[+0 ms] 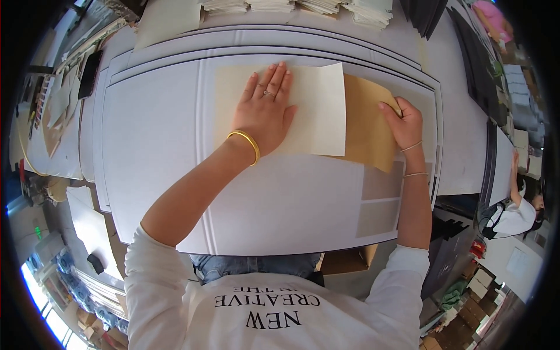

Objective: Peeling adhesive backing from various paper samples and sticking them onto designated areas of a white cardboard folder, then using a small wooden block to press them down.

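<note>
My left hand (265, 108) lies flat with its fingers stretched out, pressing a cream sheet (318, 111) onto a large white board (280, 204). The sheet's right edge is lifted and curls up off the board. From under that edge comes a brown paper sheet (364, 122), bent and partly raised. My right hand (402, 119) pinches its upper right corner between thumb and fingers. How far the brown paper reaches beneath the cream sheet is hidden. Greyish rectangular patches (382, 182) show on the board below the brown paper.
More white boards (245, 38) lie stacked under the top one. Paper stacks (291, 6) stand at the far edge, and a black phone (90, 74) lies at the left. Dark panels (475, 70) are on the right. A person in white (513, 219) and another in pink (493, 20) are farther right.
</note>
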`<act>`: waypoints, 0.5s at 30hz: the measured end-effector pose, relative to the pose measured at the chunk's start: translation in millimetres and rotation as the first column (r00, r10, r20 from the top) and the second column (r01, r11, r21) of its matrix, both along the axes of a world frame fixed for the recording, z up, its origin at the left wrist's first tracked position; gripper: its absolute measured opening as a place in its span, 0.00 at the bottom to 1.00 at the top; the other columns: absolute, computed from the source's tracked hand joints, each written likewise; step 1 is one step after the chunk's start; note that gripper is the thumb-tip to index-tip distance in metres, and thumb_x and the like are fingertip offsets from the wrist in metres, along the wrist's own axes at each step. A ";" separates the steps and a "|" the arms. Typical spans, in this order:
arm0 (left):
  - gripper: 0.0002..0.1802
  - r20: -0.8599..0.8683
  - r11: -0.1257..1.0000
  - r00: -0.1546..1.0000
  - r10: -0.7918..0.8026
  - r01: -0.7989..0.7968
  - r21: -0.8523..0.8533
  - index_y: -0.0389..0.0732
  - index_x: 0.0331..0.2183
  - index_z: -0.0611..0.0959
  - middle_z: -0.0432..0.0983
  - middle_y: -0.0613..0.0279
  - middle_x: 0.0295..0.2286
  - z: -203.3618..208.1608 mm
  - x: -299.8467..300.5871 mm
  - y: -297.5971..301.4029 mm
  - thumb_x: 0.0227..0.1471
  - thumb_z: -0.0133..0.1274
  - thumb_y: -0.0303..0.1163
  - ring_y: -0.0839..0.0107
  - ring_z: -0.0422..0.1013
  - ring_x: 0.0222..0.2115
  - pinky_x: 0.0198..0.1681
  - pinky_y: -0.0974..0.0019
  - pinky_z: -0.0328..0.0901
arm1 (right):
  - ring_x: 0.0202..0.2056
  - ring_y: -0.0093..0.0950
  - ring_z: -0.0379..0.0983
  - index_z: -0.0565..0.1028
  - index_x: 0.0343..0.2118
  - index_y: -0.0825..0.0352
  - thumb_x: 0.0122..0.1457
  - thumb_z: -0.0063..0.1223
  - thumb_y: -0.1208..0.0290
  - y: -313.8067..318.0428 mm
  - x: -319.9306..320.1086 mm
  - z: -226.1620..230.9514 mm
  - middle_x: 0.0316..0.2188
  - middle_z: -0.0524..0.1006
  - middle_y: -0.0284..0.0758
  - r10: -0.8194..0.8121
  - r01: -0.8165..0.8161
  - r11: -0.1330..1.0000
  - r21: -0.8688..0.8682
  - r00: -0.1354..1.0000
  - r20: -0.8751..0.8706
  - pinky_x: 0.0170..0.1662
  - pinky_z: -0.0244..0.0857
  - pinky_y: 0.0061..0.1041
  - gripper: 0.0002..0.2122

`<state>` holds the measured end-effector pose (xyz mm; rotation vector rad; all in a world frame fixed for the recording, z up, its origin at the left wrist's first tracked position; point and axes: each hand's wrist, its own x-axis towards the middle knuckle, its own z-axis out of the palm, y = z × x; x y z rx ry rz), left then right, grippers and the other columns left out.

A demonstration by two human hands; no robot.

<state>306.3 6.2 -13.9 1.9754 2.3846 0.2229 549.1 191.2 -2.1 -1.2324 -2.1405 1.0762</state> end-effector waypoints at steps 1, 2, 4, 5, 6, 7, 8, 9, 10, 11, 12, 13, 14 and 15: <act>0.32 0.002 1.000 1.000 -0.003 0.003 -0.009 0.37 0.61 0.52 0.43 0.58 0.63 0.7 -0.1 -0.6 0.60 0.34 0.41 0.65 0.41 0.63 0.65 0.60 0.36 | 0.22 0.13 0.64 0.76 0.28 0.70 0.51 0.61 0.70 4.8 5.0 0.2 0.20 0.73 0.26 -0.002 0.002 1.000 0.002 1.000 0.000 0.26 0.61 0.16 0.08; 0.31 0.004 1.000 1.000 -0.005 0.005 -0.018 0.37 0.61 0.52 0.43 0.58 0.63 1.5 0.0 -0.8 0.60 0.34 0.41 0.65 0.41 0.63 0.65 0.60 0.36 | 0.22 0.14 0.64 0.76 0.29 0.70 0.52 0.61 0.70 10.4 11.2 0.0 0.20 0.73 0.27 0.016 -0.018 0.998 0.066 0.999 0.028 0.26 0.61 0.17 0.08; 0.32 -0.014 1.000 1.000 -0.002 0.002 -0.027 0.37 0.61 0.52 0.43 0.58 0.63 1.7 0.4 -1.1 0.60 0.34 0.41 0.65 0.41 0.64 0.65 0.59 0.36 | 0.22 0.14 0.64 0.76 0.29 0.70 0.52 0.60 0.69 19.9 24.8 -0.8 0.20 0.73 0.27 0.030 -0.037 0.991 0.130 0.998 0.054 0.26 0.62 0.17 0.08; 0.32 -0.031 0.999 1.000 0.002 -0.003 -0.039 0.37 0.61 0.52 0.42 0.58 0.63 1.9 1.2 -1.5 0.60 0.34 0.41 0.65 0.40 0.64 0.65 0.58 0.36 | 0.23 0.15 0.65 0.76 0.29 0.69 0.52 0.60 0.69 24.3 32.0 -1.5 0.21 0.74 0.27 0.021 -0.026 0.994 0.104 0.998 0.054 0.27 0.62 0.18 0.08; 0.32 -0.034 0.999 0.999 0.000 -0.001 -0.039 0.37 0.61 0.52 0.42 0.58 0.63 4.2 4.3 -4.3 0.60 0.34 0.41 0.65 0.40 0.64 0.65 0.58 0.36 | 0.23 0.15 0.65 0.76 0.29 0.69 0.52 0.60 0.69 27.4 37.6 -3.0 0.21 0.74 0.28 0.011 -0.016 0.997 0.079 0.998 0.054 0.28 0.62 0.18 0.09; 0.32 -0.068 0.991 0.995 -0.074 0.066 -0.121 0.37 0.61 0.51 0.42 0.57 0.63 8.0 11.2 -8.7 0.60 0.34 0.41 0.64 0.39 0.64 0.65 0.58 0.36 | 0.23 0.15 0.65 0.76 0.29 0.69 0.52 0.60 0.69 29.7 44.0 -8.1 0.21 0.74 0.28 0.005 -0.009 0.997 0.079 0.999 0.051 0.28 0.62 0.18 0.09; 0.33 -0.096 0.971 0.984 -0.148 0.126 -0.204 0.37 0.61 0.51 0.41 0.57 0.63 12.8 18.2 -14.9 0.59 0.35 0.41 0.64 0.39 0.64 0.65 0.58 0.36 | 0.23 0.15 0.65 0.76 0.30 0.69 0.53 0.60 0.69 30.4 49.2 -13.7 0.21 0.74 0.28 -0.009 0.008 0.997 0.079 1.000 0.014 0.28 0.62 0.17 0.08; 0.34 -0.099 0.938 0.963 -0.251 0.217 -0.269 0.37 0.61 0.51 0.41 0.55 0.63 17.1 28.3 -20.9 0.59 0.35 0.41 0.64 0.38 0.64 0.65 0.58 0.35 | 0.24 0.15 0.65 0.76 0.30 0.69 0.53 0.59 0.69 31.1 53.1 -16.9 0.22 0.74 0.28 -0.025 0.026 0.997 0.078 0.999 -0.022 0.28 0.62 0.17 0.08; 0.34 -0.102 0.937 0.961 -0.257 0.222 -0.270 0.37 0.61 0.51 0.41 0.55 0.63 16.7 30.9 -25.8 0.59 0.35 0.41 0.64 0.38 0.64 0.65 0.58 0.35 | 0.24 0.15 0.65 0.76 0.30 0.69 0.53 0.59 0.69 31.0 53.8 -17.9 0.22 0.74 0.28 -0.031 0.033 0.996 0.078 0.999 -0.025 0.28 0.62 0.17 0.08; 0.33 -0.004 0.938 0.955 -0.296 0.290 -0.191 0.37 0.61 0.51 0.41 0.56 0.63 13.7 32.1 -29.8 0.59 0.35 0.41 0.64 0.38 0.64 0.65 0.58 0.35 | 0.24 0.15 0.65 0.76 0.30 0.69 0.53 0.59 0.69 30.6 54.7 -18.8 0.22 0.74 0.27 -0.020 0.023 0.997 0.079 0.999 -0.048 0.29 0.62 0.16 0.08; 0.33 0.092 0.931 0.936 -0.341 0.350 -0.105 0.37 0.61 0.51 0.41 0.57 0.63 10.4 32.7 -30.1 0.59 0.35 0.40 0.64 0.39 0.64 0.65 0.59 0.35 | 0.24 0.14 0.65 0.76 0.31 0.69 0.53 0.59 0.69 30.2 56.1 -19.5 0.22 0.74 0.27 -0.010 0.015 0.997 0.081 0.998 -0.069 0.29 0.62 0.16 0.08; 0.33 0.092 0.929 0.933 -0.347 0.356 -0.102 0.37 0.61 0.51 0.41 0.57 0.63 6.9 29.9 -23.0 0.59 0.35 0.40 0.64 0.39 0.64 0.65 0.59 0.35 | 0.24 0.14 0.65 0.76 0.31 0.69 0.53 0.59 0.69 30.6 55.4 -19.0 0.22 0.74 0.27 -0.016 0.022 0.996 0.083 0.998 -0.067 0.29 0.62 0.16 0.08; 0.33 0.026 0.946 0.951 -0.308 0.309 -0.097 0.37 0.61 0.51 0.41 0.57 0.63 3.5 24.6 -10.6 0.59 0.35 0.40 0.65 0.39 0.64 0.65 0.59 0.36 | 0.25 0.14 0.65 0.75 0.31 0.69 0.53 0.60 0.70 29.9 54.6 -17.2 0.22 0.74 0.27 -0.004 0.010 0.997 0.072 0.996 -0.085 0.29 0.62 0.16 0.08; 0.33 -0.039 0.961 0.963 -0.266 0.262 -0.087 0.37 0.61 0.51 0.42 0.57 0.63 0.1 18.7 3.8 0.59 0.35 0.39 0.65 0.40 0.64 0.65 0.59 0.37 | 0.25 0.14 0.65 0.75 0.31 0.70 0.53 0.60 0.70 29.5 54.1 -15.6 0.22 0.74 0.27 0.008 -0.002 0.998 0.061 0.995 -0.102 0.29 0.62 0.16 0.08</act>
